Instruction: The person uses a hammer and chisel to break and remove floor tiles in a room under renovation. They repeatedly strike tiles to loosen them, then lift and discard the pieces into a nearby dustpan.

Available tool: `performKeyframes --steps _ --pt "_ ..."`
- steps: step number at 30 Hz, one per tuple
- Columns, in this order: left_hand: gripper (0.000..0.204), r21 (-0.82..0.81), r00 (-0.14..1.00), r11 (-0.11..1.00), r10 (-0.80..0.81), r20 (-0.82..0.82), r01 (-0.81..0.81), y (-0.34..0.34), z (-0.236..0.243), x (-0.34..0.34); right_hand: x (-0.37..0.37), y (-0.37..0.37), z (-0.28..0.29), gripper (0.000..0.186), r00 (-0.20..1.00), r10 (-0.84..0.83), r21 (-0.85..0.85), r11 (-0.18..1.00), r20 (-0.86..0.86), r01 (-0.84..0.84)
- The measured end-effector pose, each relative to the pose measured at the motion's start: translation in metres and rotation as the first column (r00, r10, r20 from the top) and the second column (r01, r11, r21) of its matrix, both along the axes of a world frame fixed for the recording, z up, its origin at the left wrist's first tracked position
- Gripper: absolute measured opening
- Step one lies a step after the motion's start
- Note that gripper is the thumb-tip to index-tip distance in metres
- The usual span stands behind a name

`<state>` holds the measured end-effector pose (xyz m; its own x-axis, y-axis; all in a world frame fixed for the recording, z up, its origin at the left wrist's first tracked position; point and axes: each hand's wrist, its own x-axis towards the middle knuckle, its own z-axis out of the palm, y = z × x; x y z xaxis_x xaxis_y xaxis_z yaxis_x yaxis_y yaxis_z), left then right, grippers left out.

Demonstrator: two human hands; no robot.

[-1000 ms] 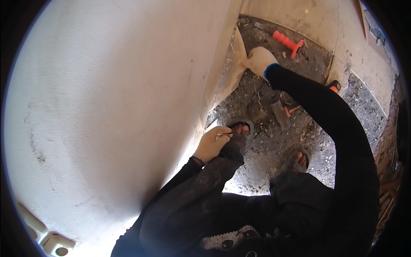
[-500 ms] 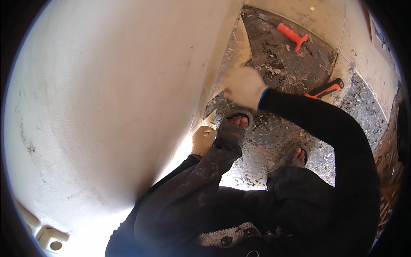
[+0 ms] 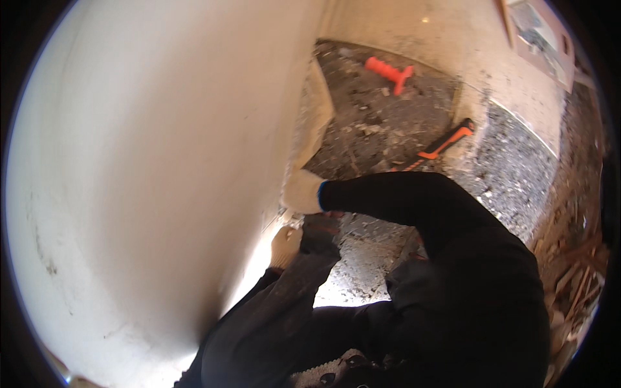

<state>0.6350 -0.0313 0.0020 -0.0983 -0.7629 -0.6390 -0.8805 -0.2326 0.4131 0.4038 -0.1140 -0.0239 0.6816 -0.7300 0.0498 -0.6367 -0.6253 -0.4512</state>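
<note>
My right hand (image 3: 303, 192), in a cream knit glove with a blue cuff, is at the lower edge of the big white panel (image 3: 168, 168), beside a torn cream sheet (image 3: 315, 119). Its fingers are blurred and partly hidden. Just below it, close to the panel's bottom edge, my gloved left hand (image 3: 286, 244) is closed, next to my trouser leg. What it may hold is hidden. Beyond my right forearm lies a tool with a black and orange handle (image 3: 440, 143), its far part behind my sleeve. Farther off lies a red grip with a flared guard (image 3: 390, 73).
Flakes and crumbs litter the dark floor (image 3: 362, 126). A cream wall (image 3: 414, 35) borders it at the back. On the right are grey rubble (image 3: 511, 158) and a heap of broken wooden strips (image 3: 576, 278). My sandalled feet are mostly covered.
My right hand has come down and left to the panel's edge, close above my left hand. The view has shifted, showing more of the right side. My left hand stays by the panel.
</note>
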Motion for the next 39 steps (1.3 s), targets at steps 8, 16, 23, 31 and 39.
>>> performKeyframes --steps 8,16,23,31,39 --pt "0.035 0.182 0.893 0.938 0.338 -0.299 -0.294 -0.011 0.007 -0.012 -0.124 0.024 0.050 0.035 0.921 -0.388 0.414 0.833 -0.036 0.367" --pt "0.035 -0.026 0.962 1.000 -0.016 -0.272 0.010 -0.024 0.013 -0.032 -0.291 0.091 0.101 0.080 0.097 -0.994 0.658 0.042 -0.047 0.752" --pt "0.031 -0.019 0.943 1.000 -0.027 -0.331 0.022 -0.021 0.009 -0.029 -0.475 0.080 0.093 0.052 -0.577 -0.715 0.672 -0.204 0.394 0.712" --pt "0.029 -0.094 0.943 0.994 -0.076 -0.324 0.048 -0.021 0.033 -0.052 -0.420 0.037 0.088 0.035 -0.051 -0.823 0.246 0.110 0.566 0.963" --pt "0.020 -0.111 0.849 0.960 -0.278 -0.450 0.255 -0.028 0.040 -0.051 -0.230 0.008 0.055 0.028 0.828 -0.556 -0.007 0.830 0.075 0.558"
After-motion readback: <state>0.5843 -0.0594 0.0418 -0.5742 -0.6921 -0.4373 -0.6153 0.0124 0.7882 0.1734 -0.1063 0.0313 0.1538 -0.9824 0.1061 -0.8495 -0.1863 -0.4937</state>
